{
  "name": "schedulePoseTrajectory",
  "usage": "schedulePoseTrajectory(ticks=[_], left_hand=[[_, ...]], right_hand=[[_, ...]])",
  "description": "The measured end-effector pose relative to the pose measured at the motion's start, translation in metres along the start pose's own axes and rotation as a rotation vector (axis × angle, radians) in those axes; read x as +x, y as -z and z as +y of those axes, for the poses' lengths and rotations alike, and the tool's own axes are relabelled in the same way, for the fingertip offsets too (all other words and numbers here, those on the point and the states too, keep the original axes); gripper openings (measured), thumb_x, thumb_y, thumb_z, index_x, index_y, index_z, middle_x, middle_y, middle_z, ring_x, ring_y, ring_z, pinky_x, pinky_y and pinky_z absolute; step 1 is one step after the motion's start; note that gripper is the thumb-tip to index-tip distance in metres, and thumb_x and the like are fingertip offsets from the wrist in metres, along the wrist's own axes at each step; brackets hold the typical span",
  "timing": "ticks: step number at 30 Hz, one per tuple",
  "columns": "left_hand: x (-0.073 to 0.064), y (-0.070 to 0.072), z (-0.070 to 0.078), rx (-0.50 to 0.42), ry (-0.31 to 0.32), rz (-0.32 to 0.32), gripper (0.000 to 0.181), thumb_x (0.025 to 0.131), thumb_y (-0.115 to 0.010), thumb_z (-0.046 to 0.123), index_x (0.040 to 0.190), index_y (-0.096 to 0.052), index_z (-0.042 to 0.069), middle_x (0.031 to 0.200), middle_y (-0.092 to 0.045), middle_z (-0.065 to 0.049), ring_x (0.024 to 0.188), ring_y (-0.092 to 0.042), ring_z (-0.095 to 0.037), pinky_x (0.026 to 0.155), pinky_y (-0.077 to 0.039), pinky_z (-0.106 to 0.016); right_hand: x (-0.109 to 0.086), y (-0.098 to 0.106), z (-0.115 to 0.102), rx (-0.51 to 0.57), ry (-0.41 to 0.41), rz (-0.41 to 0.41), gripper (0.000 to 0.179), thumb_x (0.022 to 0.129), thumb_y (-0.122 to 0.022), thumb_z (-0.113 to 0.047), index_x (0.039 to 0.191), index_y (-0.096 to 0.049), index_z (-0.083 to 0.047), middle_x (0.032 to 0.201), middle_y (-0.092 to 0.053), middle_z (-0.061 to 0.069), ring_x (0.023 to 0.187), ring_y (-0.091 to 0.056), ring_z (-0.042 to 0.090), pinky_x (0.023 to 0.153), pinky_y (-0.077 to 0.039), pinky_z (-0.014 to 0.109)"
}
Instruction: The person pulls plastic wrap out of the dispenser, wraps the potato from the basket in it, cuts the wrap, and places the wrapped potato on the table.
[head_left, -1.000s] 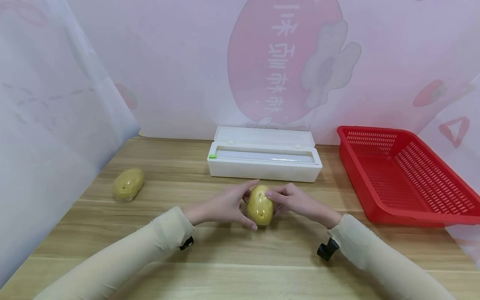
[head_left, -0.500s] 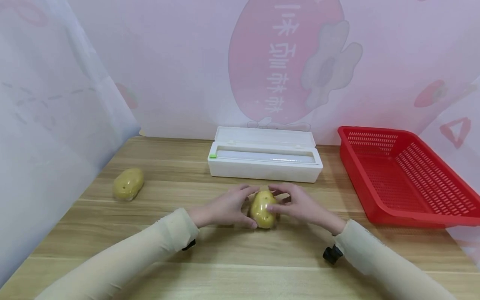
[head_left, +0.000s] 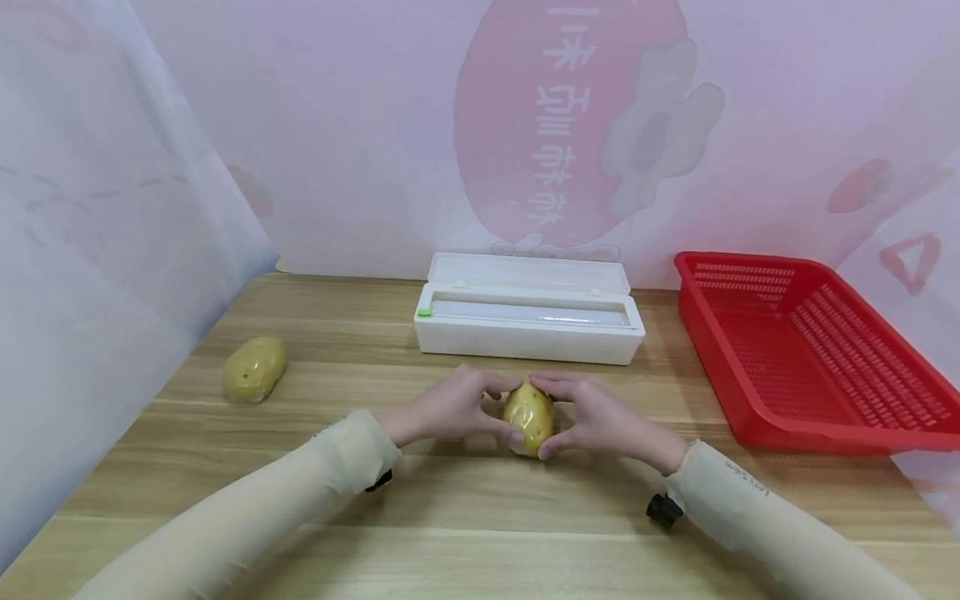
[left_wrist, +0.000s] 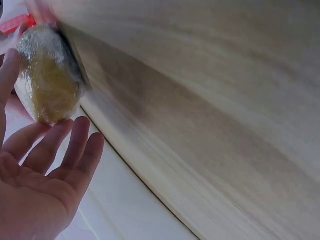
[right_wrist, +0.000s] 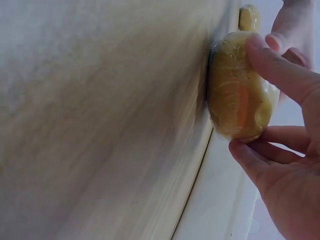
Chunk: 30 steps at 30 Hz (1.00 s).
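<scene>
A potato [head_left: 529,417] wrapped in clear plastic film rests on the wooden table, between both hands. My left hand [head_left: 453,407] holds its left side, thumb at the near end and fingers at the far end. From the right, my right hand [head_left: 611,419] grips it between thumb and fingers. In the right wrist view, the film on the potato [right_wrist: 235,95] looks wrinkled and shiny. A second film-covered potato [head_left: 255,369] lies apart at the table's left.
Behind the hands stands a white cling film dispenser [head_left: 525,342] with its lid raised and a roll [head_left: 525,312] inside. A red perforated plastic basket [head_left: 712,354] sits at the right. Printed sheets [head_left: 360,167] rise along the table's back and sides.
The potato has shifted slightly right and toward me. My right hand has moved its thumb from the potato's top to the near end, with fingers now at the far end.
</scene>
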<state>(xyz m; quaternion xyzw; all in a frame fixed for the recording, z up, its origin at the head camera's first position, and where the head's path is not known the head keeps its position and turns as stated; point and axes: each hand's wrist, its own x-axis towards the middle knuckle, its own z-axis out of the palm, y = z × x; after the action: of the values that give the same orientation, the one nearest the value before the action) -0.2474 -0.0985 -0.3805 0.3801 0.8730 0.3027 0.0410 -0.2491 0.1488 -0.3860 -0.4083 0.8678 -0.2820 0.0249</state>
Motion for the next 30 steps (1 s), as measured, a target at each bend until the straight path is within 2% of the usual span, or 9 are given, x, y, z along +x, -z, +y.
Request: schedulePoseTrajectory(ticks=[3, 6, 13, 17, 20, 25, 30], left_hand=[[0.002, 0.001, -0.001, -0.011, 0.014, -0.002, 0.067, 0.075, -0.084, 0.044, 0.133, -0.063, 0.018, 0.116, -0.067, 0.011, 0.103, -0.062, -0.008, 0.088, -0.051, -0.037], [0.004, 0.001, -0.001, -0.001, 0.013, -0.007, 0.070, 0.073, -0.085, 0.045, 0.133, -0.064, 0.016, 0.115, -0.068, 0.009, 0.103, -0.062, -0.007, 0.089, -0.051, -0.036], [0.008, 0.001, -0.003, 0.016, -0.016, -0.008, 0.070, 0.067, -0.090, 0.040, 0.127, -0.067, 0.011, 0.110, -0.070, 0.001, 0.091, -0.063, -0.007, 0.081, -0.052, -0.032], [0.009, 0.002, -0.003, 0.032, 0.001, 0.011, 0.073, 0.066, -0.091, 0.040, 0.127, -0.067, 0.008, 0.113, -0.070, -0.003, 0.076, -0.058, -0.014, 0.071, -0.049, -0.027], [0.008, 0.002, -0.003, 0.037, 0.039, 0.013, 0.078, 0.065, -0.090, 0.043, 0.127, -0.065, 0.005, 0.116, -0.068, -0.005, 0.071, -0.056, -0.015, 0.070, -0.048, -0.024], [0.006, -0.001, -0.002, 0.041, 0.065, 0.010, 0.082, 0.063, -0.090, 0.046, 0.126, -0.063, 0.000, 0.117, -0.066, -0.011, 0.065, -0.055, -0.010, 0.072, -0.050, -0.024], [0.005, 0.000, 0.000, 0.053, 0.075, 0.014, 0.082, 0.063, -0.090, 0.045, 0.125, -0.063, -0.002, 0.116, -0.066, -0.012, 0.058, -0.046, -0.005, 0.068, -0.048, -0.023]], right_hand=[[0.000, 0.001, -0.001, 0.002, -0.004, -0.003, 0.095, 0.065, -0.092, -0.036, 0.141, -0.050, 0.001, 0.144, -0.048, 0.013, 0.130, -0.047, 0.027, 0.104, -0.039, 0.041], [0.000, 0.001, 0.000, 0.010, -0.017, -0.002, 0.094, 0.065, -0.092, -0.036, 0.141, -0.050, 0.000, 0.144, -0.048, 0.011, 0.130, -0.047, 0.026, 0.104, -0.039, 0.040], [0.003, -0.002, 0.003, 0.164, -0.077, 0.008, 0.095, 0.062, -0.094, -0.030, 0.139, -0.050, 0.004, 0.136, -0.056, 0.012, 0.115, -0.060, 0.019, 0.094, -0.048, 0.034], [0.008, 0.001, 0.002, 0.155, -0.087, 0.031, 0.093, 0.060, -0.096, -0.028, 0.136, -0.054, 0.005, 0.132, -0.059, 0.012, 0.115, -0.059, 0.017, 0.093, -0.049, 0.034], [0.010, 0.003, 0.001, 0.146, -0.093, 0.018, 0.092, 0.058, -0.096, -0.030, 0.135, -0.057, 0.002, 0.129, -0.061, 0.009, 0.113, -0.059, 0.014, 0.092, -0.049, 0.034], [0.012, 0.003, 0.001, 0.156, -0.111, -0.006, 0.091, 0.057, -0.097, -0.027, 0.133, -0.058, 0.001, 0.127, -0.063, 0.007, 0.109, -0.061, 0.011, 0.089, -0.051, 0.032], [0.013, 0.002, 0.000, 0.130, -0.124, -0.001, 0.091, 0.055, -0.098, -0.028, 0.132, -0.059, 0.002, 0.125, -0.063, 0.008, 0.108, -0.060, 0.010, 0.088, -0.051, 0.033]])
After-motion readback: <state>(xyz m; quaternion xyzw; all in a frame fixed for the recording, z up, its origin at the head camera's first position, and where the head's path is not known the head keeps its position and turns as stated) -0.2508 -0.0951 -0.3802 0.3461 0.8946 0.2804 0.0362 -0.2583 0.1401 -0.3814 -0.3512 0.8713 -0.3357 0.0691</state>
